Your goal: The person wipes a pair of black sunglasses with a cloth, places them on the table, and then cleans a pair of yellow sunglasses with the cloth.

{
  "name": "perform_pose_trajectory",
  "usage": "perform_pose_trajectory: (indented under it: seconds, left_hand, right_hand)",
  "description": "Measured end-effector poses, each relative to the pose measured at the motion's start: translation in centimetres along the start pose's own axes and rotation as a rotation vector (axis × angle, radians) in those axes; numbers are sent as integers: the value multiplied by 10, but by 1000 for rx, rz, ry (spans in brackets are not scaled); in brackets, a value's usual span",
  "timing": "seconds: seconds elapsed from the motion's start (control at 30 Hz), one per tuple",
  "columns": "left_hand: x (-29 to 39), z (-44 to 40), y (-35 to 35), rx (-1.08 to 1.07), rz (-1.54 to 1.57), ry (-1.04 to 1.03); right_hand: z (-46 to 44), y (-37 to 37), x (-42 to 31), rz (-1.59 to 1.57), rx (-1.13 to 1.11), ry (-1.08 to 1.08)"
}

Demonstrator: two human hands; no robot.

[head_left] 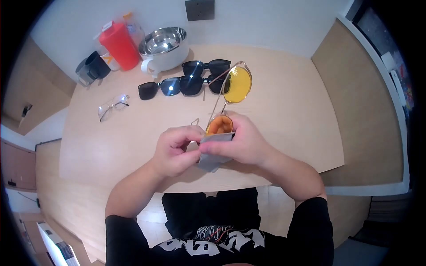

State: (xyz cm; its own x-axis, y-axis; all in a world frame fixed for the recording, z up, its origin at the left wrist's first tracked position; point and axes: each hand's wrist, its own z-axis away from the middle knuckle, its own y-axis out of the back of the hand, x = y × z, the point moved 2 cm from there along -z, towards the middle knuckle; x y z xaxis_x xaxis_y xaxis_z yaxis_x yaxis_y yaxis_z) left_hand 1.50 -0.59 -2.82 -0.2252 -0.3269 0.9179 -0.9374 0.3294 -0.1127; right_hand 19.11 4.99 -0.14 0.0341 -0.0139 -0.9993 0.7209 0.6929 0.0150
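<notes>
A black shirt (213, 244) with white print is being worn at the near edge of the table (284, 128). Just past that edge, a grey cloth (216, 148) is being held up between both hands. Its left edge is being pinched by the left hand (179, 148), thumb and fingers bent in. By the right hand (248, 139), cloth and yellow-lensed glasses (238, 86) are being gripped together: thumb being pressed on the cloth, fingers being seen through the lower lens from behind. Glasses are being held upended above the table, lower lens being partly covered by cloth, upper lens being left bare. Farther on, left, wire-framed clear glasses (120, 105) are lying; to their right, three pairs of dark sunglasses (191, 85) are lying close together, being partly crossed in view by a thin temple. Beyond, a white bowl (168, 58) with shiny inside is standing, then a red container (123, 46), dark mug (98, 65) and grey mug (84, 73) leftward. Farthest, a dark socket plate (199, 9) is being carried by the wall (266, 26).
</notes>
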Motion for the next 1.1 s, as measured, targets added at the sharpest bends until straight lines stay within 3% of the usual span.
perform_pose_trajectory:
  seconds: [0.13,0.27,0.37,0.47,0.57,0.67,0.87,1.1]
  left_hand:
    - [1,-3,-4,57,22,-35]
    - [4,-1,-4,61,46,65]
    - [5,2,-1,20,145,122]
    - [1,0,-2,47,67,-10]
    - [4,-3,-3,32,59,6]
    - [11,-4,-8,0,-45,26]
    - [6,-4,-2,-68,-101,2]
    - [7,-5,-10,-64,-169,-80]
  right_hand:
    - [0,7,-2,-172,251,33]
    - [0,14,-7,-247,297,106]
    - [5,6,-7,182,77,111]
    - [3,1,-3,70,-9,17]
    - [0,7,-1,-206,231,-11]
    - [2,8,-13,-334,303,22]
    - [4,-2,-1,81,70,60]
    - [3,20,-24,-387,356,119]
